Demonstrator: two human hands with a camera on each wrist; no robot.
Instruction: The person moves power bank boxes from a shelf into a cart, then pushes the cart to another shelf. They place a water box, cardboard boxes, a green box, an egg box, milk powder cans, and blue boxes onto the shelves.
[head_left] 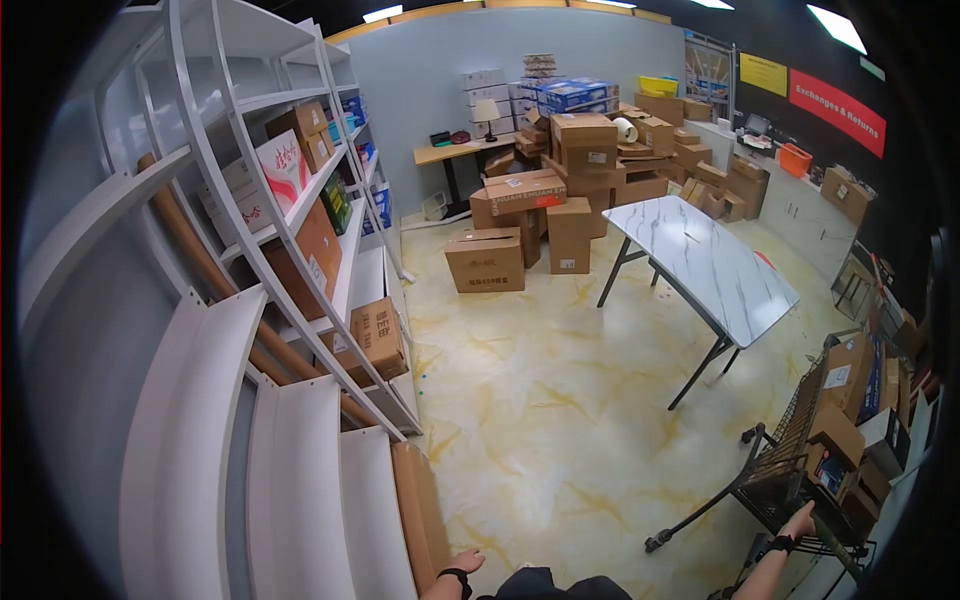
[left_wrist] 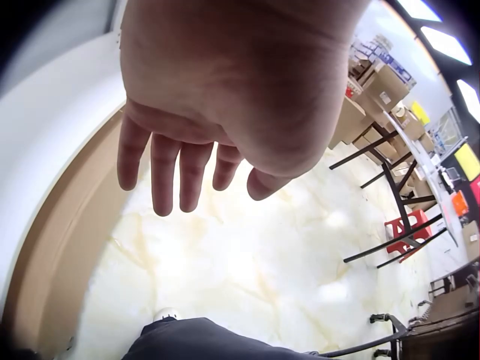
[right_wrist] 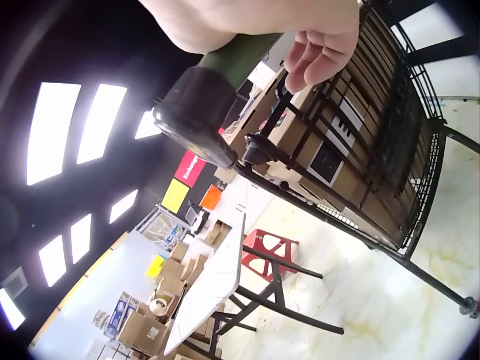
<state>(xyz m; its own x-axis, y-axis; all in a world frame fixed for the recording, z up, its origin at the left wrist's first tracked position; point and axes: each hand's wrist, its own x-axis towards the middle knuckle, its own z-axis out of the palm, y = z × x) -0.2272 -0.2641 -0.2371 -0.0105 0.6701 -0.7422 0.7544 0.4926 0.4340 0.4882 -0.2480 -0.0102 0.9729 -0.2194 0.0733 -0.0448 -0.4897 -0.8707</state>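
At the lower right of the head view, my right hand (head_left: 799,521) grips the handle of a black wire shopping cart (head_left: 785,440). In the right wrist view its fingers (right_wrist: 322,64) curl round the green handle (right_wrist: 238,61), whose dark end cap juts out beside them. Cardboard boxes (head_left: 848,375) fill the cart's basket. My left hand (head_left: 467,562) hangs low at the bottom of the head view, near a long brown carton (head_left: 420,500) by the shelves. Its fingers (left_wrist: 163,176) point down, spread and loose, with nothing in them.
White shelving (head_left: 345,250) holding boxes lines the left side. A folding table with a marbled top (head_left: 700,260) stands ahead to the right, a red stool (right_wrist: 266,251) beyond it. Cartons (head_left: 485,262) are stacked at the back, near a desk with a lamp (head_left: 487,112).
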